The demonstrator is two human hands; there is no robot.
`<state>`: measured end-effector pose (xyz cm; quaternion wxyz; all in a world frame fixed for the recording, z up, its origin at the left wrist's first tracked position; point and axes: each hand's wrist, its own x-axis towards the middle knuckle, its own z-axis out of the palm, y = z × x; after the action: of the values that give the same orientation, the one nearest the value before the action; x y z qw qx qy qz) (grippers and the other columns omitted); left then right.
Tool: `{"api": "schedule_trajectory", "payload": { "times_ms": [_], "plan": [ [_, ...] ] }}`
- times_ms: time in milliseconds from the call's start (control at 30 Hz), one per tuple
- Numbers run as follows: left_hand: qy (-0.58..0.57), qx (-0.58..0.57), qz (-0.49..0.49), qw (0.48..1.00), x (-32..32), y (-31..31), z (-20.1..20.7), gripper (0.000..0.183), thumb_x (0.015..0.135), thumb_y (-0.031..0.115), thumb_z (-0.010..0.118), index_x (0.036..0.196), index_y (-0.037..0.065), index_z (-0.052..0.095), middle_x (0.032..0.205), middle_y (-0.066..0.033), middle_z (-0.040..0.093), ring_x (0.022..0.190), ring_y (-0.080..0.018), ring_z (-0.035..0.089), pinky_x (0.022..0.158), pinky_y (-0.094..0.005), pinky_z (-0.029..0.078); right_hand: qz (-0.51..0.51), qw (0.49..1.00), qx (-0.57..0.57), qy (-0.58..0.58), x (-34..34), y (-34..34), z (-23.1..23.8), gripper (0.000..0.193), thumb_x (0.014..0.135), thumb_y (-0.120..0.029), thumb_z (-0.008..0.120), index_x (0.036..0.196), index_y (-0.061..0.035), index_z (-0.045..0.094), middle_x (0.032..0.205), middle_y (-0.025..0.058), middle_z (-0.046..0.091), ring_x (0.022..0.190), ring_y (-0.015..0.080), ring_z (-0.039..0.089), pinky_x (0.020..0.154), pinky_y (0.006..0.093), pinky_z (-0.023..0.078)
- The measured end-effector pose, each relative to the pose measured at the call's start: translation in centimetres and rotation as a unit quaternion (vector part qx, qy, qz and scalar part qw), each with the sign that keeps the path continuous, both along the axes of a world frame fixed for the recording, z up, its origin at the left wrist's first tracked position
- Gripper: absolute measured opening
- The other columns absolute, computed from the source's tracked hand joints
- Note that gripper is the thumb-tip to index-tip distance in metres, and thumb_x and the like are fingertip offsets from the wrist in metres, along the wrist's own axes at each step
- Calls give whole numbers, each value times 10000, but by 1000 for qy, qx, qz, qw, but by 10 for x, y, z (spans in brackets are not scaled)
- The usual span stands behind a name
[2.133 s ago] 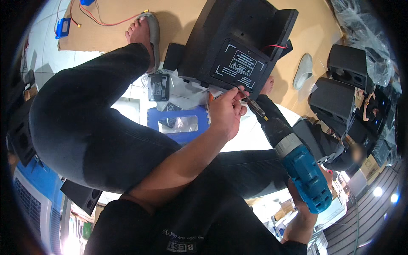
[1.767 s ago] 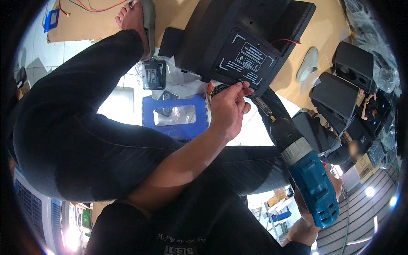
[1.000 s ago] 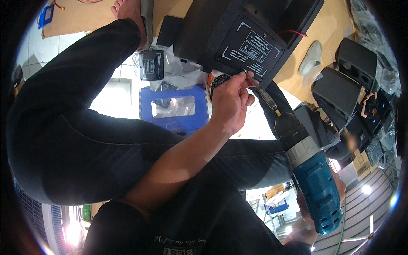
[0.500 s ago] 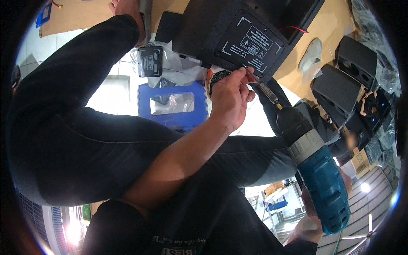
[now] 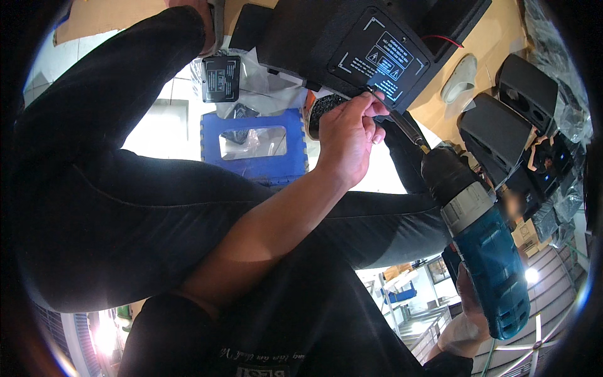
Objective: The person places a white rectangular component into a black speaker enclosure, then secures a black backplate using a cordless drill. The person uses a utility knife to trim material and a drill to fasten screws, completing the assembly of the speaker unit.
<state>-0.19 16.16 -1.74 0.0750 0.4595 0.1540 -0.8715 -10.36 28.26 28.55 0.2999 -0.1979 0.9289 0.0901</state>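
A black speaker box (image 5: 295, 47) stands in front of me at the top, with a black rectangular plate (image 5: 358, 58) on its facing side. At the plate's lower edge, the thumb and fingers of my left hand (image 5: 348, 135) pinch the tip of a long driver bit (image 5: 408, 127). Whether a screw sits between those fingertips is too small to tell. The bit runs down to the chuck of a teal-and-grey power drill (image 5: 490, 264). My right hand (image 5: 470, 308) is wrapped round the drill's grip, partly hidden behind its body.
Below the box is a blue plastic step stool (image 5: 210, 141). Another black plate (image 5: 221, 78) lies on clear plastic beside it. A red wire (image 5: 443, 38) sticks out of the box. To the right are a pale clog (image 5: 461, 78), black speaker cabinets (image 5: 496, 129) and another person's blurred head.
The speaker box has shifted slightly right in view. My left hand has moved a little up and right with the bit tip, and the drill has moved slightly right.
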Motion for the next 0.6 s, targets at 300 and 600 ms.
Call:
{"api": "schedule_trajectory", "payload": {
  "times_ms": [300,600],
  "plan": [
    [-5,-13,0,1000,-2,0,1,185,1049,172,572,986,64,707,878,-36,673,581,-63,361,626,-293,368,17,1000,-9,11,5,4,5,577,801,-194,811,1322,-59,603,1201,96,689,1083,223,692,999,409,560],
    [6,-30,-4,1000,0,3,-2,166,1037,167,579,989,63,701,909,-38,677,638,-63,422,610,-286,376,-46,999,-4,4,5,4,3,602,823,-183,801,1370,-61,582,1242,88,677,1098,206,682,1008,406,558]
  ]
}}
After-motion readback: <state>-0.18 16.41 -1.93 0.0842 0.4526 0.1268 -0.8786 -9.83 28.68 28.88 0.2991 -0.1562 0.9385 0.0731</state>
